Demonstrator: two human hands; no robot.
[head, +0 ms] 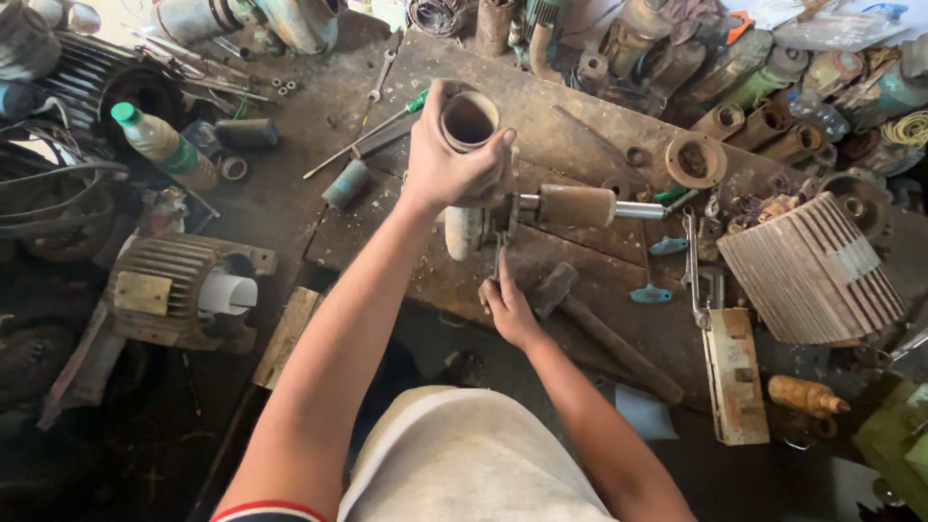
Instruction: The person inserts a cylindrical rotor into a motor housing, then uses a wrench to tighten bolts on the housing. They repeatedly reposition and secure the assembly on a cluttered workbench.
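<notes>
My left hand [447, 159] grips a rusty hollow metal cylinder [470, 120], held upright with its open end facing up, above the dirty wooden workbench [541, 116]. My right hand [508, 304] is lower, at the bench's near edge, fingers on a thin metal handle [499, 253] under a clamp-like fixture. A motor rotor [577, 206] with a steel shaft lies sideways right of the cylinder. A hammer [599, 329] rests just right of my right hand.
A ribbed motor housing [179, 290] sits on the floor at left, a finned casing [812, 271] at right. A green-capped bottle [159, 143], a spanner [382, 75], a green-handled screwdriver [372, 130], blue-handled tools [652, 292] and several rusty cylinders [764, 121] crowd around.
</notes>
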